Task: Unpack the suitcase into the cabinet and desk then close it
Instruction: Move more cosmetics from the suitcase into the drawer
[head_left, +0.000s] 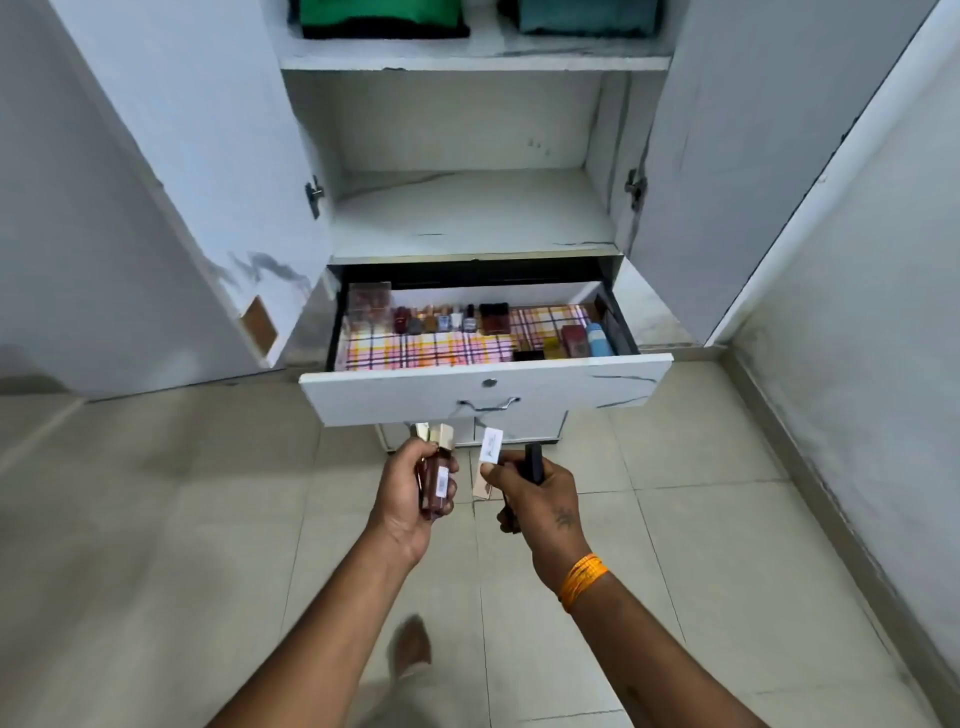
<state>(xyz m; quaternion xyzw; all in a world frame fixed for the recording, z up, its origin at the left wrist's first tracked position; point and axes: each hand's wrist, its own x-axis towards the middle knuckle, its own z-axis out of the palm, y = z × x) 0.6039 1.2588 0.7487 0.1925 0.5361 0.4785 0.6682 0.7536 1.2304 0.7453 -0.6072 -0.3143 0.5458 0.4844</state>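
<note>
My left hand (410, 493) grips a few slim reddish-brown cosmetic tubes with gold caps (436, 467). My right hand (540, 493) holds a beige tube with a white label (490, 447) and a black stick (533, 462). Both hands hover just in front of and below the open cabinet drawer (483, 389). The drawer is lined with a plaid cloth (426, 351) and has nail polish bottles (441, 319) along its back and small boxes and a blue bottle (596, 340) at its right end. The suitcase is not in view.
The white cabinet stands with both doors (171, 182) swung open. An empty shelf (467, 213) sits above the drawer; folded green and teal clothes (379, 15) lie on the shelf higher up. Tiled floor (156, 519) surrounds me; a wall (857, 364) runs along the right.
</note>
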